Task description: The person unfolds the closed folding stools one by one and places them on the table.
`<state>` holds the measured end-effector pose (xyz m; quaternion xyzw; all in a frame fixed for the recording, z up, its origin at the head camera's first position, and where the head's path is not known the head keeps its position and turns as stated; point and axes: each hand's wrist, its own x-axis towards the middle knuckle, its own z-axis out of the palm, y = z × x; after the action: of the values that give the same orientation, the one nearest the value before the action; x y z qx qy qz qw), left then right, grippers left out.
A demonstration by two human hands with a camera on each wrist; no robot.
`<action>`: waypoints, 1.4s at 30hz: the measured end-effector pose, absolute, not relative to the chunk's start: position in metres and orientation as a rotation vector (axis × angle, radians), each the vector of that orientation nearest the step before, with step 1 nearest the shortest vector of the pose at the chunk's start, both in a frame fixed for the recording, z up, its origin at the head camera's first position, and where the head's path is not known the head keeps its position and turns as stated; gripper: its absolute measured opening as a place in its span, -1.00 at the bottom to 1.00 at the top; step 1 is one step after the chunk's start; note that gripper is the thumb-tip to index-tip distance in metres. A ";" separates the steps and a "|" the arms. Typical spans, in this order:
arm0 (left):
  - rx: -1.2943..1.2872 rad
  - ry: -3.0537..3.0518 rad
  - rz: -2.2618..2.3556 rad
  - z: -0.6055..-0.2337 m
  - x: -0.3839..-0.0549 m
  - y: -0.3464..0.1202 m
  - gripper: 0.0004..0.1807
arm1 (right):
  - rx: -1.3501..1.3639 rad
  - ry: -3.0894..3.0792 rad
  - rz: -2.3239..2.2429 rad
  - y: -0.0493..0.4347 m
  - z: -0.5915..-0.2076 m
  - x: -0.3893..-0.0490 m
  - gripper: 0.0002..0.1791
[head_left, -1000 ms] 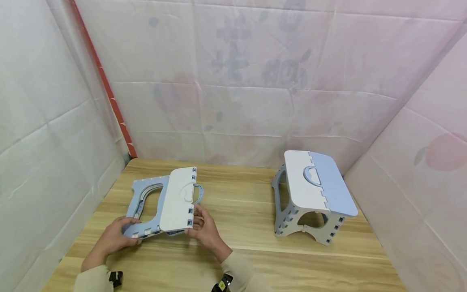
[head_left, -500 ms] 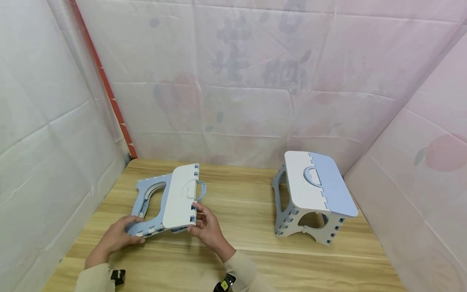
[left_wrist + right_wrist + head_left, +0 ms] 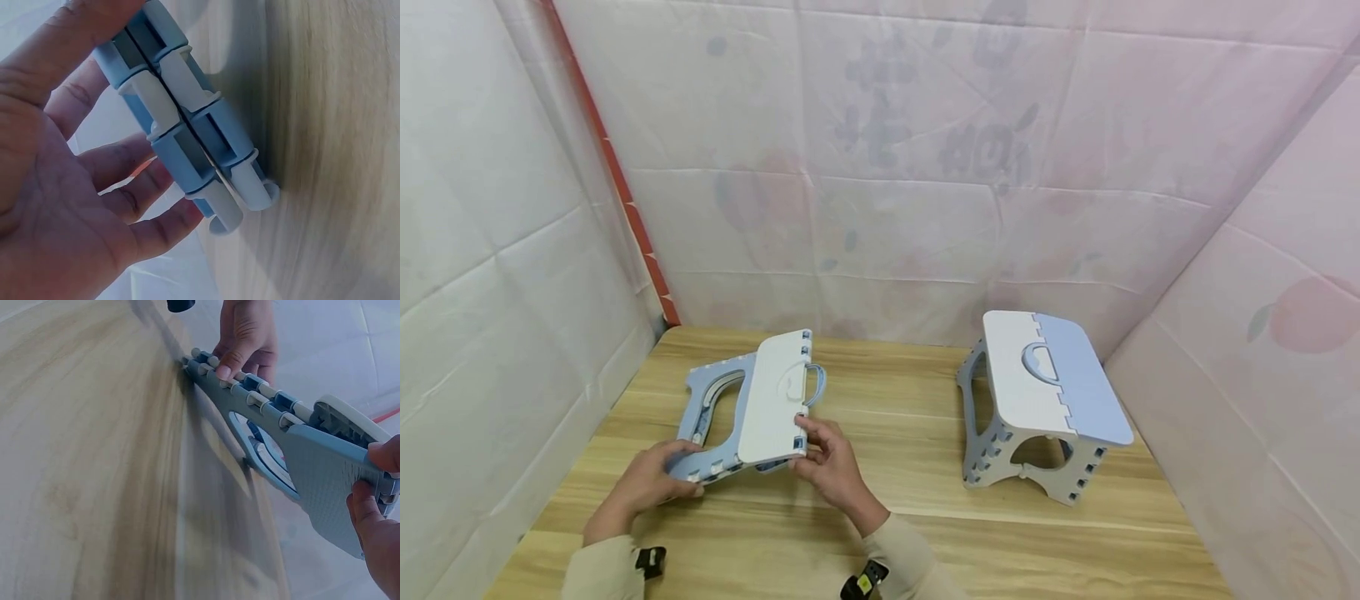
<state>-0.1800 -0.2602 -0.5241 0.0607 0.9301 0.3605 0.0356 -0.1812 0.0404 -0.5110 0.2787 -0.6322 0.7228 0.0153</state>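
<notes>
A folding stool (image 3: 767, 404), white and light blue, lies folded flat at the left, its legs pointing left and its seat panels to the right. My left hand (image 3: 643, 482) grips the near corner of the leg end. In the left wrist view, the thumb and fingers lie on either side of the hinged blue and white edge (image 3: 206, 140). My right hand (image 3: 835, 468) pinches the near right corner of the seat, close to the blue carrying handle (image 3: 821, 385). Seen from the right wrist, the stool is tilted, with its blue seat panel (image 3: 328, 481) facing the camera.
A second folding stool (image 3: 1018, 383) of the same kind stands unfolded at the right of the wooden table (image 3: 887, 417). Pale patterned sheeting (image 3: 910, 233) encloses the back and sides. A red strip (image 3: 625, 196) runs down the back left corner.
Both hands have shifted the folded stool slightly right and away from me, keeping their grip. The standing stool has stayed in place.
</notes>
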 end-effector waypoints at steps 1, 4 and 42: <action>0.186 2.855 1.105 -0.524 -0.181 -0.260 -0.30 | 0.847 -1.982 2.250 0.041 -0.510 -0.182 -0.36; 0.153 2.853 1.079 -0.525 -0.183 -0.257 -0.29 | 0.756 -2.041 2.290 0.042 -0.494 -0.178 -0.37; 0.235 2.782 1.175 -0.525 -0.196 -0.219 -0.32 | 0.718 -1.879 2.278 0.063 -0.482 -0.186 -0.37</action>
<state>-0.1958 -0.2187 -0.5251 0.0775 0.9169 0.3874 0.0563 -0.1862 0.0630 -0.4817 0.2361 -0.6176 0.7485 0.0510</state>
